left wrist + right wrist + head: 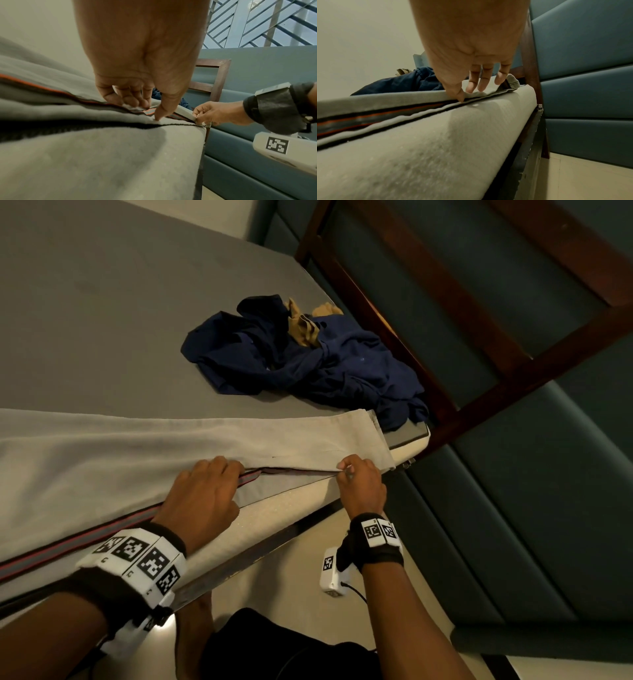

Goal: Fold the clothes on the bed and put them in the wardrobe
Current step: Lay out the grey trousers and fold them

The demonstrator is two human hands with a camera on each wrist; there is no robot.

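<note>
Across the near side of the bed (102, 302), a pair of beige trousers (137, 446) lies stretched flat along the mattress edge, its hem end toward the wooden bed frame (445, 405); the grey sheet beyond it is smooth and bare over a wide stretch; further back, close to the frame, a crumpled heap of dark blue clothes (308, 364) sits with a tan garment (301, 326) tangled on top, well apart from both hands. Along the mattress edge a red and grey striped band (51, 556) shows under the trousers.

The left hand (202, 494) rests on the near edge of the trousers with fingers curled over the fabric, thumb tip pressed to the sheet; the right hand (359, 481) pinches the trouser edge between thumb and forefinger near the hem, the other fingers (479, 83) loosely extended over the cloth.

Beside the bed on the right, padded teal wall panels (513, 508) run close along the frame, leaving a narrow strip of pale floor (325, 594) where the person stands; from the left wrist view, a window grille (257, 27) shows above the panels; a plain pale wall (359, 40) rises beyond the far side of the bed.
</note>
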